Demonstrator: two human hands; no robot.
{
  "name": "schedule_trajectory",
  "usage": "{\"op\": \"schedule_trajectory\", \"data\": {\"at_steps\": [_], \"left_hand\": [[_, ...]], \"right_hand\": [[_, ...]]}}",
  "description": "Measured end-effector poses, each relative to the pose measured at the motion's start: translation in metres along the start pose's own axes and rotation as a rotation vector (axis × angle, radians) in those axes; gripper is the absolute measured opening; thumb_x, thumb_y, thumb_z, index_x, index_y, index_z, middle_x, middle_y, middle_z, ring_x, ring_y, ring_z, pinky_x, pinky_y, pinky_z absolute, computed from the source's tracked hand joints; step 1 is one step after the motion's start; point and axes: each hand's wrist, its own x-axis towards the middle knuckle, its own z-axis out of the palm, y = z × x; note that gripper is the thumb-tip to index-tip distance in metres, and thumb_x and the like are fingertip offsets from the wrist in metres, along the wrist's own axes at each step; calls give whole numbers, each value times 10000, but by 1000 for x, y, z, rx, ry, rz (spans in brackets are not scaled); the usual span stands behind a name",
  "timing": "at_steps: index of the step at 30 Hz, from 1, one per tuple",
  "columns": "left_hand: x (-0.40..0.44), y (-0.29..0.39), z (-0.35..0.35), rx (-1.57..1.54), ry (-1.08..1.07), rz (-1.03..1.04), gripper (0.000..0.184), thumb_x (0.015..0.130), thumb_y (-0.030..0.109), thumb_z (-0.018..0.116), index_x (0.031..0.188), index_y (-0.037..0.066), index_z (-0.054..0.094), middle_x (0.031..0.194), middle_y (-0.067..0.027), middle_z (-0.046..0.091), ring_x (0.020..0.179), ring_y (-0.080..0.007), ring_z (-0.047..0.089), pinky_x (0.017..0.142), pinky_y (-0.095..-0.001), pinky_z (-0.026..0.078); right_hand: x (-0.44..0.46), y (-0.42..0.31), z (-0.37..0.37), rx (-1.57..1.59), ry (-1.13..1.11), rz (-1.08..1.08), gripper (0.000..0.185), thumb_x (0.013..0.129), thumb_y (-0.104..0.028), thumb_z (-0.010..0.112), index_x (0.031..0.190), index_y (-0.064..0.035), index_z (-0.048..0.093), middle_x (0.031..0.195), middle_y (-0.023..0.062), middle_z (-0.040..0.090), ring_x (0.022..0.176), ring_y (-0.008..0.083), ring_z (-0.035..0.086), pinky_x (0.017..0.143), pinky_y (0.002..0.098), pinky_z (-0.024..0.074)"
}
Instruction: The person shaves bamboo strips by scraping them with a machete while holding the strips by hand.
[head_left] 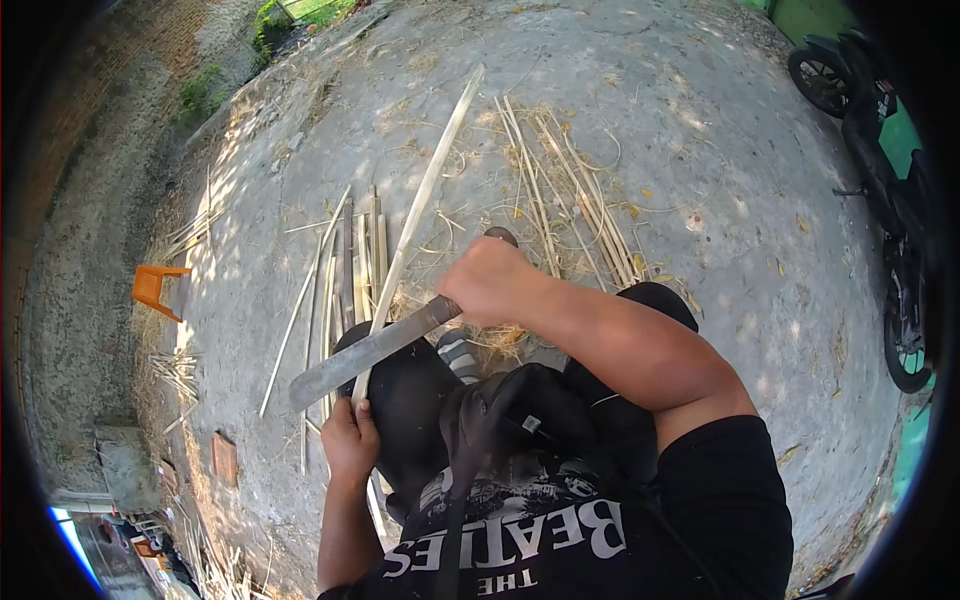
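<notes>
My right hand (488,282) is wrapped round the dark handle of a long machete, and its blade (365,352) points to the left over my thigh. The blade crosses a long pale bamboo strip (425,195). Below the blade, my left hand (350,432) grips the strip near its lower end, with the thumb along it. From there the strip rises up and to the right across the ground. Whether the blade's edge touches the strip, I cannot tell.
Cut strips (325,290) lie on the concrete left of centre, and more strips (575,190) with thin shavings at upper right. An orange stool (158,290) and a brick (224,458) are at the left. A motorbike (880,190) stands at the right edge.
</notes>
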Motion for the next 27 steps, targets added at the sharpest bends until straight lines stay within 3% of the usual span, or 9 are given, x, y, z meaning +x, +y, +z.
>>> {"op": "schedule_trajectory", "data": {"at_steps": [5,8,11,17,20,23,27], "left_hand": [[0,7,-5,-41,-19,-50,341,1048,282,573,851,3,581,671,-242,612,655,-483,626,571,-530,452],[5,1,-6,11,-49,-28,342,1050,281,568,852,2,578,673,-243,614,654,-481,628,574,-527,454],[2,3,-5,-34,-56,-48,340,1050,281,567,857,1,575,677,-246,617,657,-482,630,578,-530,455],[2,8,-3,-1,-34,-29,307,1046,264,572,884,2,582,685,-247,621,663,-481,635,583,-528,461],[-4,-6,0,-10,-13,-21,294,1045,256,572,890,6,587,691,-247,621,666,-479,635,586,-529,462],[-4,-6,-2,-42,-35,-41,293,1046,255,572,890,6,587,694,-247,618,668,-477,634,588,-528,461],[6,5,-8,-20,-59,-21,301,1047,258,574,890,2,583,686,-238,611,663,-466,633,583,-512,457]], "right_hand": [[1,59,-15,152,-4,352,185,768,-164,682,937,-155,756,916,117,748,904,346,736,801,506,577],[-11,46,-26,152,3,359,190,781,-167,671,952,-159,753,949,114,749,932,350,731,806,509,576],[-17,37,-13,242,95,301,153,757,-193,693,900,-149,724,848,133,728,850,373,718,736,518,560],[2,-6,5,-37,-24,-69,148,732,-210,708,867,-151,723,779,114,721,779,366,717,710,492,564],[1,15,-7,13,56,-35,139,734,-206,701,860,-155,726,782,119,719,788,369,716,710,500,563],[0,68,-23,200,25,298,159,764,-153,678,903,-169,755,895,114,751,886,353,734,771,500,577],[-11,55,-26,183,56,369,174,772,-170,676,929,-177,751,911,124,743,895,367,725,783,511,571]]}}
